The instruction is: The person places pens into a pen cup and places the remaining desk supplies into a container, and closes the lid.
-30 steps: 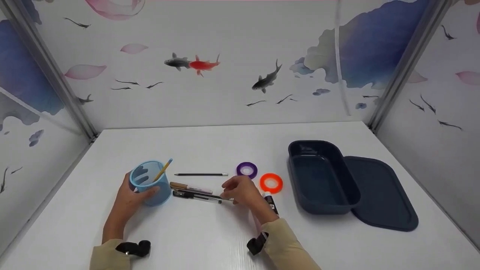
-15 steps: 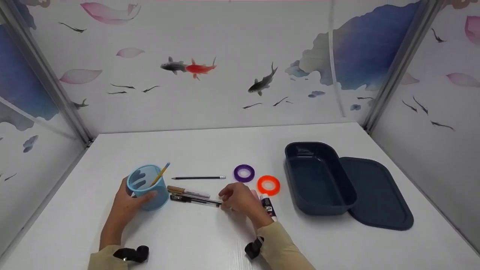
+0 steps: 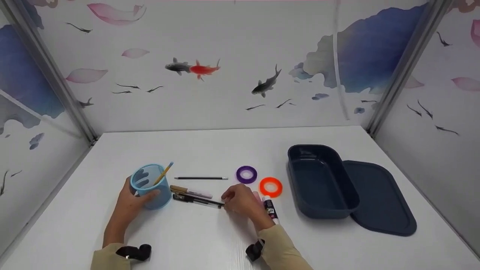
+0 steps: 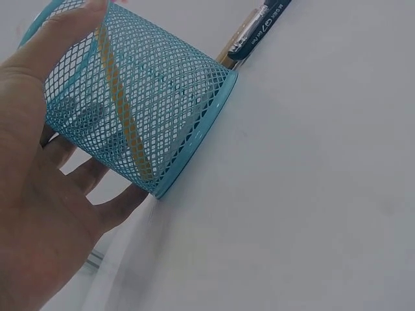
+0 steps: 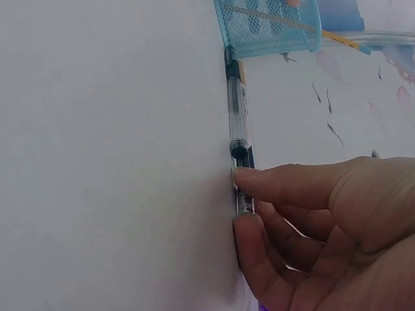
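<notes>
The left hand is curling around a blue mesh cup at the right hand's ten o'clock; the right hand is narrowly pinching the end of a slim pen. The white bench is carrying a navy box at three o'clock. Printed walls are enclosing three sides. The left wrist view is showing the yellow pencil reaching the cup's base, which the head view is hiding.

**A Partitioned Tabletop Booth**

On my feed I see a white table closed in on three sides by pale panels printed with fish, petals and blue washes, with metal posts at the corners. I cannot tell what building holds it.
</notes>
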A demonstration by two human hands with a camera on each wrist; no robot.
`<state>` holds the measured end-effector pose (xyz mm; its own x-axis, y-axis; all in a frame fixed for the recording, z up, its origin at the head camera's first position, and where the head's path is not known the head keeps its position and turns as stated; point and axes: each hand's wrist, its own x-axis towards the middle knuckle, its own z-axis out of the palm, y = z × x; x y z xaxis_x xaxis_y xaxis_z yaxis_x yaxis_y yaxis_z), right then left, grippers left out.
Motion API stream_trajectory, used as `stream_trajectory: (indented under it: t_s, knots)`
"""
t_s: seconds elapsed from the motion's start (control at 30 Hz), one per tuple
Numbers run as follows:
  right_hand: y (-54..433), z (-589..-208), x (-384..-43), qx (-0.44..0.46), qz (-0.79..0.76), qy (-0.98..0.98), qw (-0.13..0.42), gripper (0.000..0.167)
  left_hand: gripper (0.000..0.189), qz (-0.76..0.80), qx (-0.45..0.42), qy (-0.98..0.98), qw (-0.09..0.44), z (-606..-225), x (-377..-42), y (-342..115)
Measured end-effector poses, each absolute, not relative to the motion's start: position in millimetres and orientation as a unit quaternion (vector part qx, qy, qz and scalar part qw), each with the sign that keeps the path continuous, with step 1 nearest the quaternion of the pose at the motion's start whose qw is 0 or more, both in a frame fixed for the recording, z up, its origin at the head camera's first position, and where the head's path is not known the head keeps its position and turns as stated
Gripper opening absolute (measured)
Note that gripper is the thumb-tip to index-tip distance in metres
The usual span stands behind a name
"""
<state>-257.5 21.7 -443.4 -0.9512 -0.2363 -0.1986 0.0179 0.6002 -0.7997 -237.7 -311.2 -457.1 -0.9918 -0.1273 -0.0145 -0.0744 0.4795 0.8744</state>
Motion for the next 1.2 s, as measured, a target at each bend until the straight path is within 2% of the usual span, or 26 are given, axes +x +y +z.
stream_trajectory:
  t_s: [0.13,0.4,1.2]
  knots:
    - [27,-440,-259,-0.061,-0.457,0.871,0.17,0.022,0.106,-0.512,0.058,-0.856,0.026,-459,-241,-310]
    - [34,-423,-270,-0.078,-0.522,0.831,0.176,0.032,0.106,-0.528,0.051,-0.847,0.033,-456,-248,-309]
    - [33,-407,-271,-0.087,-0.755,0.649,0.002,0.068,0.105,-0.535,0.049,-0.843,0.023,-455,-239,-307]
